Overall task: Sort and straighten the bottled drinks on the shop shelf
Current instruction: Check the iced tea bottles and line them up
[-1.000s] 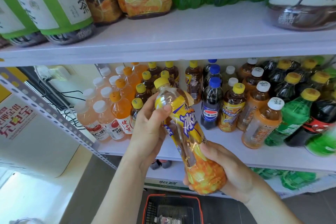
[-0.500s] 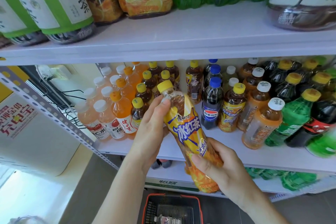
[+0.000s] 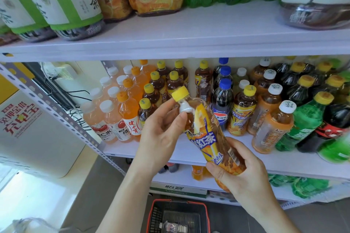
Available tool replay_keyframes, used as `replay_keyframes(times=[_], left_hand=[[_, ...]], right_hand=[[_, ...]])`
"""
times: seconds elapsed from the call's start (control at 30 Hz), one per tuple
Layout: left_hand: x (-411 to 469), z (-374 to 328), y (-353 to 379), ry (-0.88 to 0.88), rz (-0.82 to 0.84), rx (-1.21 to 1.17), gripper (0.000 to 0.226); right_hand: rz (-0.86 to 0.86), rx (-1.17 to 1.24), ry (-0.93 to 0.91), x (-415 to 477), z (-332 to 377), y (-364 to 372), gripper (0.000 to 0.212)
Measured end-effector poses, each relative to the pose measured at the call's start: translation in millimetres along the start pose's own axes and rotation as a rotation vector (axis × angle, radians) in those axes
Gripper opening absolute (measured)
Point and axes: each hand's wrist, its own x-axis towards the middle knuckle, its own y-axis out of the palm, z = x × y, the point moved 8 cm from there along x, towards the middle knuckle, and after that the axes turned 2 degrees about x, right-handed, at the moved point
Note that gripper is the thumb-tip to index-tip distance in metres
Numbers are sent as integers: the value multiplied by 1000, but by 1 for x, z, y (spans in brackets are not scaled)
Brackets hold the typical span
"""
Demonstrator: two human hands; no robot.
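An iced tea bottle (image 3: 208, 134) with a yellow cap and a yellow-and-blue label is tilted in front of the middle shelf (image 3: 189, 154). My right hand (image 3: 240, 179) grips its lower end from below. My left hand (image 3: 161, 134) holds its neck, thumb just under the cap. Behind stand rows of small bottles: pink and orange drinks (image 3: 121, 115) at left, yellow-capped teas (image 3: 157, 85), blue-capped cola bottles (image 3: 222, 104), more teas (image 3: 241, 111), then green soda and dark bottles (image 3: 310, 119) at right.
The upper shelf (image 3: 189, 39) carries large tea, iced tea and green soda bottles. A red shopping basket (image 3: 178, 215) with a small bottle in it sits on the floor below. A white machine (image 3: 36, 128) and a perforated upright (image 3: 62, 115) stand at left.
The bottle has swung from lying low towards more upright and has turned, its label now facing me. My right hand shifted round its base; my left hand slid up to the neck.
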Motion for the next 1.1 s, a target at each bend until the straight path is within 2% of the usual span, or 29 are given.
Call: replay_keyframes(times=[0.17,0.33,0.47,0.57,0.77,0.93,1.1], left_hand=[[-2,9,-5,-71,3,-10,34],[-2,10,1,-70,42,-87,36],[-1,15,3,-83,50,-134,34],[-1,20,3,-114,26,-147,42],[-8,33,26,-184,59,-159,63],[-16,36,38,-156,4,-172,57],[-28,42,37,-165,-86,-80,58]], right_hand=[[40,83,44,-2,-4,-3,49],[108,141,89,-4,-7,-3,50],[120,159,97,-5,-8,-3,51],[105,133,75,-5,-6,-5,51],[-46,-137,4,-3,-6,-24,52],[-131,-436,-121,-5,0,-35,55],[-105,-494,-162,-11,-5,-31,59]])
